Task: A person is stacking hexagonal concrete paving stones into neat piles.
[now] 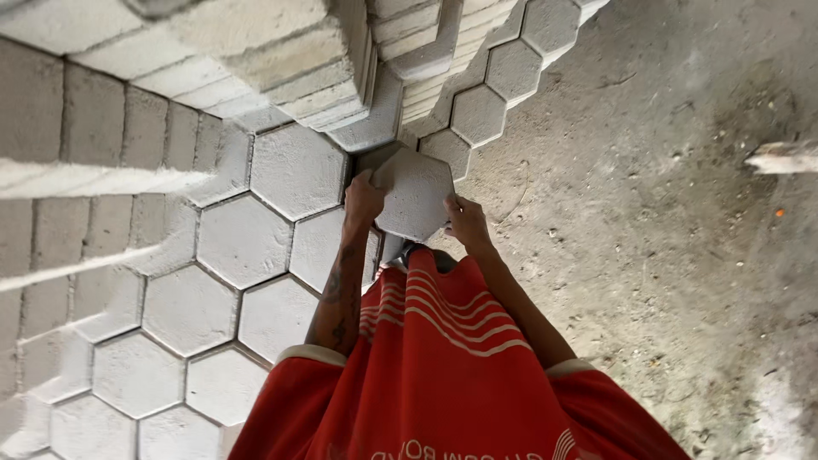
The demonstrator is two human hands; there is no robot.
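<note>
I hold a grey hexagonal paving block [416,192] with both hands, just above the ground at the edge of the laid paving. My left hand [364,200] grips its left side and my right hand [466,220] grips its lower right corner. The block hangs tilted over a gap beside the laid hexagonal pavers [243,243]. My red shirt with white stripes [434,358] fills the lower middle of the view.
Stacked grey blocks [290,60] stand at the top, next to more piled pavers [426,51]. Bare compacted sand [665,213] stretches to the right. A pale piece of wood [780,158] lies at the right edge. Two white strings [94,181] cross the paving on the left.
</note>
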